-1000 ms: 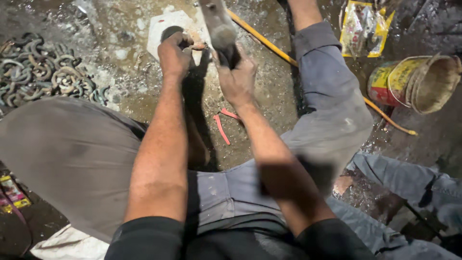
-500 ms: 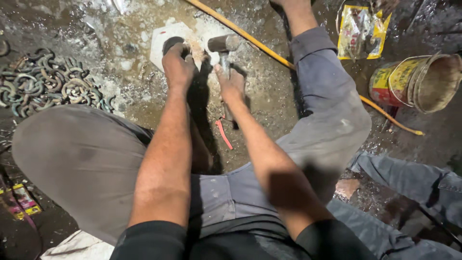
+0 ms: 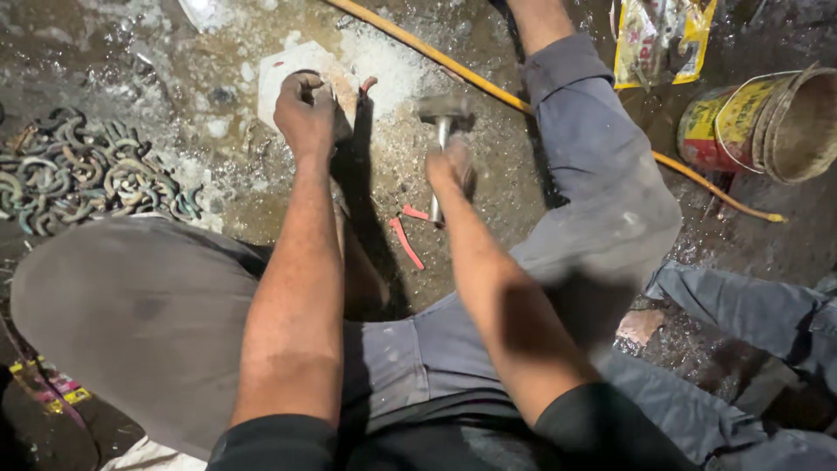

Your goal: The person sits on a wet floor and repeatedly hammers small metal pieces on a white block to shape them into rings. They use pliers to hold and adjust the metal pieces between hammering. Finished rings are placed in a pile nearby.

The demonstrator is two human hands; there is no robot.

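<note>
My left hand (image 3: pixel 307 112) is closed around a small curved metal piece (image 3: pixel 366 85), pressing it onto a pale stone block (image 3: pixel 283 70) on the ground. My right hand (image 3: pixel 451 167) grips the handle of a steel hammer (image 3: pixel 443 112), whose head hovers a little to the right of the held piece, blurred by motion. A pair of red-handled pliers (image 3: pixel 406 237) lies on the ground just below the hammer hand.
A heap of bent metal links (image 3: pixel 83 174) lies at the left. A yellow hose (image 3: pixel 488 83) crosses the wet ground to the right. A yellow and red bucket (image 3: pixel 767 122) lies on its side at the right, with a yellow packet (image 3: pixel 658 39) above it.
The hammer came down from its raised position onto the block, then moved back right and slightly down. The left hand stayed on the piece.
</note>
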